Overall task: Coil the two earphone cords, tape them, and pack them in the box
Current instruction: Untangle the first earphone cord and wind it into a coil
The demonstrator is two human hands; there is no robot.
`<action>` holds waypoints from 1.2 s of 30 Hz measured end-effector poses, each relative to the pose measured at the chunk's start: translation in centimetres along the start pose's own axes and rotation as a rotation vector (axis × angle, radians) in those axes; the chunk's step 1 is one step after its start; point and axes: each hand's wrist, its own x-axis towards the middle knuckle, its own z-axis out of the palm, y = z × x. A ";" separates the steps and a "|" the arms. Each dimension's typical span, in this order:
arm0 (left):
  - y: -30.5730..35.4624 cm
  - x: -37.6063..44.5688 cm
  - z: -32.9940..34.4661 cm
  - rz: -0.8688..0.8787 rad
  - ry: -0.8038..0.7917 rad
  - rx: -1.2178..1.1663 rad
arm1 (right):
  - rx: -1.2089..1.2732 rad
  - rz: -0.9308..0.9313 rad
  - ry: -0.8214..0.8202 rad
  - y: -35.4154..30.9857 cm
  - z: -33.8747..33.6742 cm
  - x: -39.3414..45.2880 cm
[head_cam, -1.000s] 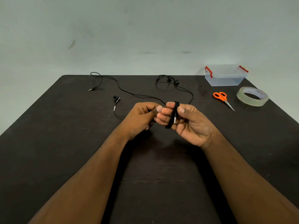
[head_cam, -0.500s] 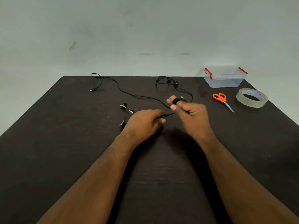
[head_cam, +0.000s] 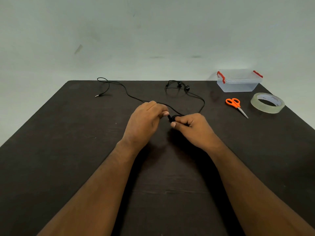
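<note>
Above the middle of the dark table [head_cam: 68, 150], my right hand [head_cam: 192, 126] grips a small black coil of earphone cord [head_cam: 173, 118] wound round its fingers. My left hand [head_cam: 144, 120] pinches the cord's free end right beside the coil. A second black earphone cord [head_cam: 129, 95] lies loose across the far side of the table, with its plug [head_cam: 97, 95] at the far left and its earbuds [head_cam: 183, 86] at the far centre. A clear plastic box [head_cam: 238, 80] with red latches and its lid on stands at the far right corner.
Orange-handled scissors [head_cam: 236, 106] lie right of centre, with a roll of clear tape [head_cam: 267, 103] further right near the table's edge. A pale wall rises behind the table.
My left hand has risen from the table with the cord's end and come up beside the coil. The earbuds that lay left of my hands are no longer visible there.
</note>
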 end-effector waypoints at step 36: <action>2.0 -0.1 2.2 -0.117 -0.133 0.114 | 1.371 0.092 0.168 -1.4 0.3 -0.2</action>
